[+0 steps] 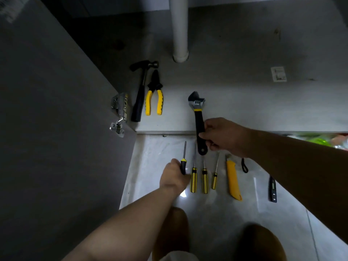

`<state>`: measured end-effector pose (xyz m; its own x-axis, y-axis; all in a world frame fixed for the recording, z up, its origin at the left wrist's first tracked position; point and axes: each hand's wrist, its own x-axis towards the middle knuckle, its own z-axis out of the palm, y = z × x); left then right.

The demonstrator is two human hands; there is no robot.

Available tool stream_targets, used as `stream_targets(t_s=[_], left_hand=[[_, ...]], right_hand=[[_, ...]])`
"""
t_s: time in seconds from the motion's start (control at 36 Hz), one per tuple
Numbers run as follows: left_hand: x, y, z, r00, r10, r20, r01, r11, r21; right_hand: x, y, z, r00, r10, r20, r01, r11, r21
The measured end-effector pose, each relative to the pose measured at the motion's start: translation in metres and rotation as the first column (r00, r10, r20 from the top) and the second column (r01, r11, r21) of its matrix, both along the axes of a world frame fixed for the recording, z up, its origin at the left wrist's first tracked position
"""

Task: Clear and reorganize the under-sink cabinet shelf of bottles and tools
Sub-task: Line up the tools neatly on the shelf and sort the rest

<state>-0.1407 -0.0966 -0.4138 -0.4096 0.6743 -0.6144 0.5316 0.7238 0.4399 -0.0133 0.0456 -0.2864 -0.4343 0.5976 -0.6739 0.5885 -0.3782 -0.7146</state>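
Nothing can be read anywhere. A small white sticker (278,74) lies on the cabinet shelf (244,102), beyond and to the right of the fingers (208,124) of the right hand (224,136); its print is too small and blurred to read. A pale label (13,8) on the cabinet door (56,110), far up and left of the fingers (185,178) of the left hand (174,178), is also just a blur.

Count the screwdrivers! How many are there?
4. One screwdriver is gripped by the left hand; three more lie side by side on the floor to its right. The right arm might hide others.
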Motion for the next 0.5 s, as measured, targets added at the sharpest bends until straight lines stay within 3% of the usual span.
stream_targets(t_s=[0.11, 0.19, 0.28, 0.5], left_hand=[[-0.006, -0.007, 0.004, 0.955, 0.206, 0.214, -0.214, 0.977, 0.015], [-0.011, -0.017, 0.009, 0.818, 0.361, 0.448, -0.419, 0.907, 0.036], [-0.017, -0.022, 0.013, 0.730, 0.412, 0.546, -0.513, 0.858, 0.039], [-0.033, -0.017, 0.015, 0.327, 0.471, 0.820, -0.714, 0.691, -0.112]], right_hand=[[-0.027, 0.011, -0.011, 0.999, -0.026, 0.036, 0.024, 0.998, 0.058], [-0.047, 0.024, -0.021, 0.997, -0.043, 0.069, 0.034, 0.992, 0.124], [-0.065, 0.037, -0.029, 0.993, -0.048, 0.104, 0.029, 0.983, 0.179], [-0.103, 0.056, -0.031, 0.988, -0.075, 0.137, 0.036, 0.964, 0.263]])
